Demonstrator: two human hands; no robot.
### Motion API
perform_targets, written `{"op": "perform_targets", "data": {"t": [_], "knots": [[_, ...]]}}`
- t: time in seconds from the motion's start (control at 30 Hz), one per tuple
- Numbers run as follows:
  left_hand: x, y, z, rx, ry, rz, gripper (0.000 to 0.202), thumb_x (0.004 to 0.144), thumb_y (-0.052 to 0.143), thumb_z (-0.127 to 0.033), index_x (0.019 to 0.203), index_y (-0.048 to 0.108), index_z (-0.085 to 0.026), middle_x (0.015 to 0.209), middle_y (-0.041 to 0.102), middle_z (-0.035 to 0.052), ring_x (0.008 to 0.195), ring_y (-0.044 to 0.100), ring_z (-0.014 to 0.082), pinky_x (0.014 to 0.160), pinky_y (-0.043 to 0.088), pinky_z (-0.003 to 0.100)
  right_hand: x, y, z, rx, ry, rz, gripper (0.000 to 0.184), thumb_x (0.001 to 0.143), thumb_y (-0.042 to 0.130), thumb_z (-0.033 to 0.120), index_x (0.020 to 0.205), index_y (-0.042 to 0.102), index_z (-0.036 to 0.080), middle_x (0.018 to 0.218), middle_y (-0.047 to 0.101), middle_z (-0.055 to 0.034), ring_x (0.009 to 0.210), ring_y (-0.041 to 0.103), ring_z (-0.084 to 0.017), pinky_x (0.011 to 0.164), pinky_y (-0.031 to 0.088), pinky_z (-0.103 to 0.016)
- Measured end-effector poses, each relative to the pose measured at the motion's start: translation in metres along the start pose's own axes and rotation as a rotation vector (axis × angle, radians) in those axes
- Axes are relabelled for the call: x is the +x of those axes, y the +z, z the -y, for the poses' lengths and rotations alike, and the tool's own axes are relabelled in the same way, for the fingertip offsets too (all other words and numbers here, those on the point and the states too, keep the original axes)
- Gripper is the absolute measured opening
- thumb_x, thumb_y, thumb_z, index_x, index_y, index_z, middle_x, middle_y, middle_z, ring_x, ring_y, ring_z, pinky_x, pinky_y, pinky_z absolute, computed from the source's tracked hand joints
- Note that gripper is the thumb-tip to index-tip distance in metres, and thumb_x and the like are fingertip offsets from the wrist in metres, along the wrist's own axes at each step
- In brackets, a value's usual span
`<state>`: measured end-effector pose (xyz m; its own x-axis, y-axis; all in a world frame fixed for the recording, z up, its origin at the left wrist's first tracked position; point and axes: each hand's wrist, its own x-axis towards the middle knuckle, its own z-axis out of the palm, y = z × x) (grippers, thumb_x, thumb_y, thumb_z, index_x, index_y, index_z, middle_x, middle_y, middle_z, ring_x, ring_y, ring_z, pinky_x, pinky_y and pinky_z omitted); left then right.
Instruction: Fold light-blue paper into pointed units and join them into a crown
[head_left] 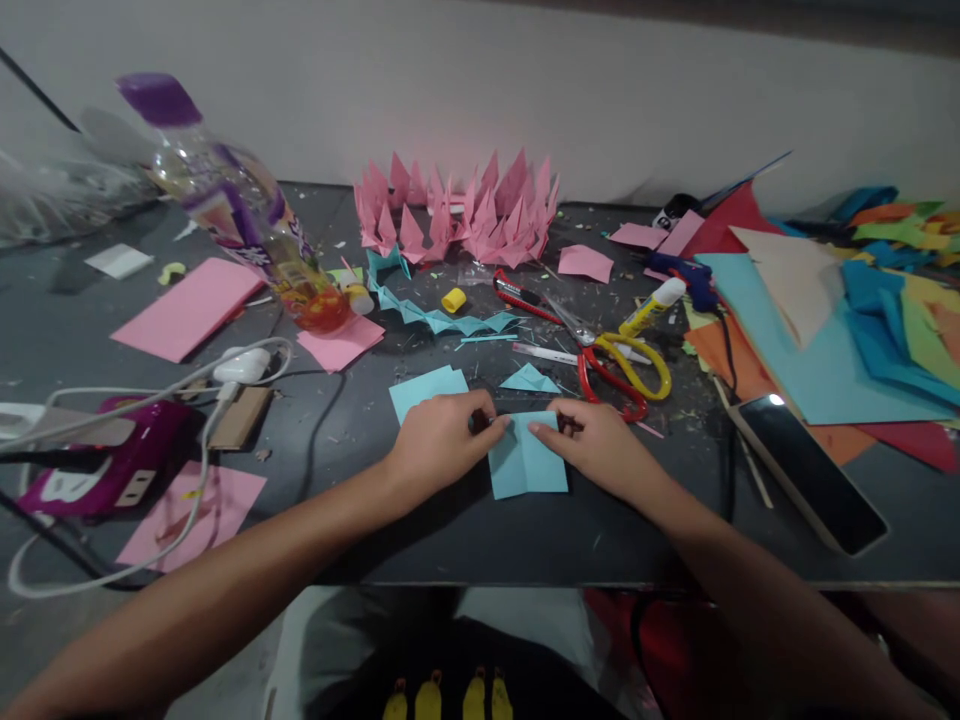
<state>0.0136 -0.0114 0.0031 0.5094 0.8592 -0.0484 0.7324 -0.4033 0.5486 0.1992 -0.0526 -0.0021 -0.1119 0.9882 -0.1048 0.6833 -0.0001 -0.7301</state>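
Between my hands lies a small light-blue sheet of paper [527, 468] with a crease down its middle. My left hand [448, 430] pinches its top left corner between thumb and finger. At the top right corner my right hand [592, 440] has the same kind of pinch, thumb on top. Partly under my left hand are more light-blue paper squares [420, 390]. A folded light-blue paper piece [531, 378] rests just beyond the sheet. Farther back, a chain of folded light-blue pieces [435, 318] curves across the table, with a ring of pointed pink paper pieces [457, 220] behind it.
Scissors [622, 370], a red cutter [525, 296] and a glue stick [654, 306] lie right of centre. A phone [810, 475] and coloured papers [787, 320] are farther right. At left stand a tilted bottle [247, 220] and a purple power strip [112, 460] with white cables.
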Motion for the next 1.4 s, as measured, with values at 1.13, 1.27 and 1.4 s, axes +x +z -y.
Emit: {"op": "perform_targets", "data": {"t": [1.13, 1.27, 1.4], "knots": [[-0.015, 0.017, 0.009, 0.368, 0.625, 0.016, 0.015, 0.088, 0.046, -0.012, 0.093, 0.060, -0.009, 0.094, 0.062, 0.0104, 0.081, 0.060, 0.0193, 0.072, 0.052, 0.032, -0.007, -0.005, -0.017, -0.632, -0.765, -0.064, 0.028, 0.092, 0.042, 0.019, 0.093, 0.070, 0.015, 0.099, 0.071, -0.0086, 0.087, 0.067, -0.019, 0.075, 0.057, -0.032], [-0.015, 0.016, 0.007, 0.395, 0.628, 0.037, 0.012, 0.086, 0.049, -0.011, 0.092, 0.059, -0.009, 0.094, 0.061, 0.0090, 0.081, 0.059, 0.0190, 0.074, 0.052, 0.031, -0.007, -0.005, -0.018, -0.633, -0.771, -0.064, 0.028, 0.092, 0.042, 0.018, 0.093, 0.070, 0.014, 0.100, 0.071, -0.0088, 0.088, 0.067, -0.019, 0.075, 0.057, -0.032], [-0.015, 0.016, 0.006, 0.397, 0.631, 0.047, 0.013, 0.086, 0.048, -0.011, 0.091, 0.059, -0.009, 0.093, 0.060, 0.0091, 0.081, 0.059, 0.0192, 0.074, 0.052, 0.032, -0.007, -0.006, -0.018, -0.626, -0.780, -0.047, 0.028, 0.092, 0.041, 0.018, 0.094, 0.069, 0.015, 0.100, 0.071, -0.0079, 0.087, 0.067, -0.019, 0.075, 0.057, -0.032]]}}
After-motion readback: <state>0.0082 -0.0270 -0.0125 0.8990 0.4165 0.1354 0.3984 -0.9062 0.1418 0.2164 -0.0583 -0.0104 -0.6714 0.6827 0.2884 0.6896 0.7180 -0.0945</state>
